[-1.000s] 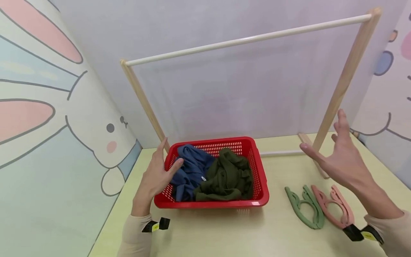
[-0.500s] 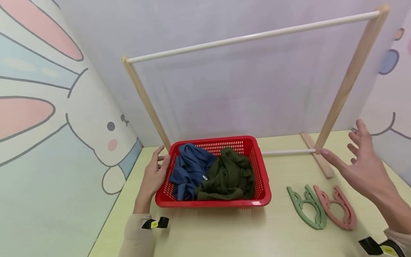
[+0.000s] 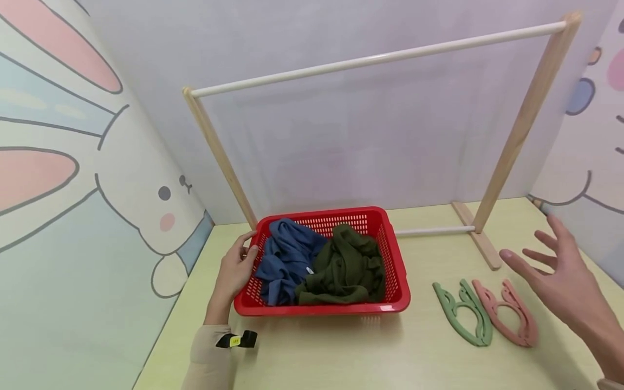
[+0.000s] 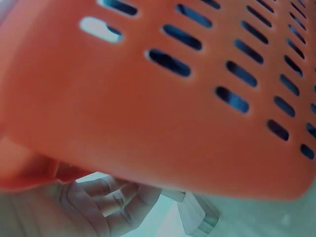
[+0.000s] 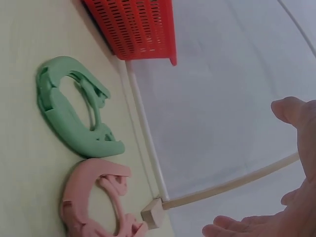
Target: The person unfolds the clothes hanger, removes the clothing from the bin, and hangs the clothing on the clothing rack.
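Note:
A red plastic basket (image 3: 322,310) with slotted walls holds a crumpled blue garment (image 3: 285,260) and a dark green garment (image 3: 348,268). My left hand (image 3: 234,273) grips the basket's left rim, its thumb lying at the edge. In the left wrist view its curved fingers (image 4: 118,202) show past the basket wall, partly hidden by it. My right hand (image 3: 570,281) is raised over the right side of the table, fingers spread, holding nothing. Nearest to it lie a pink folding hanger (image 3: 526,319) and, beside that, a green folding hanger (image 3: 458,322).
Behind the basket stands a rack with a white top bar (image 3: 380,59), wooden posts (image 3: 526,124) and a low white bar (image 3: 434,231). A wooden foot (image 3: 487,252) sits at its right. Walls with cartoon drawings (image 3: 131,179) enclose the table (image 3: 341,357).
My left hand has come down onto the basket's left rim, its fingers bending. My right hand has moved lower and to the right. Basket, garments and hangers stay in place.

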The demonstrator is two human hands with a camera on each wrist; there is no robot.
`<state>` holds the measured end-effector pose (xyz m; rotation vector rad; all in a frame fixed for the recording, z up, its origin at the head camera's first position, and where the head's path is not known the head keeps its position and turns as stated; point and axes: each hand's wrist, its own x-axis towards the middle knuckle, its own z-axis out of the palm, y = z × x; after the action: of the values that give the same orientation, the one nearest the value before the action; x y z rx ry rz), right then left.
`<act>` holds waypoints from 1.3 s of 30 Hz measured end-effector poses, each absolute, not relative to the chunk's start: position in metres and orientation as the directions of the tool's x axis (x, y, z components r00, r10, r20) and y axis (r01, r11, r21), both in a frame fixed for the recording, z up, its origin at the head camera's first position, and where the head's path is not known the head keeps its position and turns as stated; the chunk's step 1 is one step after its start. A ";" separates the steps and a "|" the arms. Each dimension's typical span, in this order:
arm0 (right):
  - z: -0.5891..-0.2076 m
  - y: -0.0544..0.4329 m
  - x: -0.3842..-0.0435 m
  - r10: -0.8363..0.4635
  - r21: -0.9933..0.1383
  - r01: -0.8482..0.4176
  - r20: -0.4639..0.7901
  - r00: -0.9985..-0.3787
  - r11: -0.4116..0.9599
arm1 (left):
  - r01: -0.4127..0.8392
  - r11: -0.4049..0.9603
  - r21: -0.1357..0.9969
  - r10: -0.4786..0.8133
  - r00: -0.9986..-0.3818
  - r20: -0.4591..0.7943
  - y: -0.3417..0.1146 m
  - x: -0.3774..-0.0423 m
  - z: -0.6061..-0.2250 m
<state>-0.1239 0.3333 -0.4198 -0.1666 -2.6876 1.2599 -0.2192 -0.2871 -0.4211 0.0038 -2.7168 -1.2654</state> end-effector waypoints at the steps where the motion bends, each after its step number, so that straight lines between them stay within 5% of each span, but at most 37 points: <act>1: -0.424 0.335 -0.122 0.173 -0.764 0.037 0.098 -0.980 0.644 | 0.056 0.642 0.764 -0.063 -0.990 0.125 -0.287 -0.219 -0.421; 22: -0.490 0.343 -0.106 0.122 -0.761 0.121 -0.056 -0.991 0.637 | 0.002 0.614 0.789 -0.077 -0.995 0.062 -0.285 -0.217 -0.422; 30: -0.502 0.346 -0.106 0.030 -0.721 -0.018 0.054 -0.998 0.693 | -0.012 0.616 0.788 -0.084 -0.995 0.050 -0.287 -0.218 -0.423; 39: -0.504 0.333 -0.098 0.099 -0.656 0.045 0.046 -0.994 0.753 | -0.014 0.620 0.784 -0.087 -0.995 0.052 -0.286 -0.220 -0.424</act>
<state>-0.0977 0.3333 -0.5041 -0.1186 -2.8683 1.0710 -0.2196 -0.2863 -0.4235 0.0860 -2.7507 -1.3309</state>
